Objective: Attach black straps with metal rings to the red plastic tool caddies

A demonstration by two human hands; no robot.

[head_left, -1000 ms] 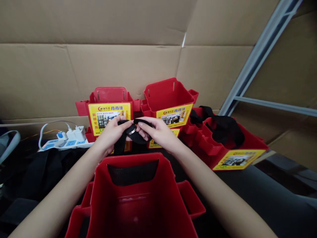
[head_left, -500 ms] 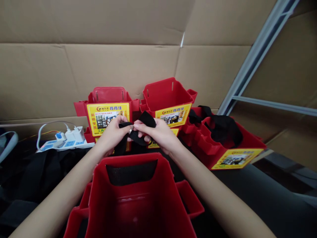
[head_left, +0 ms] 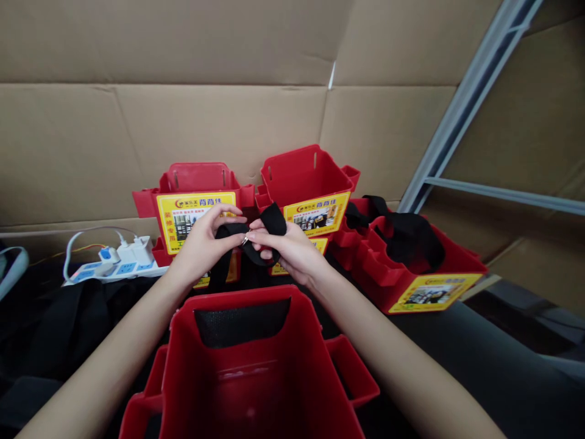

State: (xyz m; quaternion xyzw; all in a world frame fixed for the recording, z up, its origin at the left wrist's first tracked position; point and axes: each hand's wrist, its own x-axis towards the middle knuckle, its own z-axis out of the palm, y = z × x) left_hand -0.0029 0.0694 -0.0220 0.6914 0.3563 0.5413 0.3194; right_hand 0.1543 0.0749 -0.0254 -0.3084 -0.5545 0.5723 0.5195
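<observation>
My left hand (head_left: 201, 244) and my right hand (head_left: 287, 247) meet above the far rim of a red plastic bin (head_left: 256, 372). Both are closed on a black webbing strap (head_left: 256, 235) with a small metal ring at the point where the fingers meet. The strap's free end sticks up over my right fingers. Another part of the strap hangs down from my left hand toward the bin. A band of black webbing lies across the bin's far inner wall.
Two red bins with yellow labels (head_left: 196, 207) (head_left: 311, 189) stand at the back against a cardboard wall. A third red bin (head_left: 411, 268) with a black strap lies to the right. A white power strip (head_left: 114, 265) with plugs sits at left. A grey metal frame (head_left: 457, 122) rises at right.
The strap's free end has been pulled up through the ring and now stands above my right fingers. Both hands have shifted slightly left and up.
</observation>
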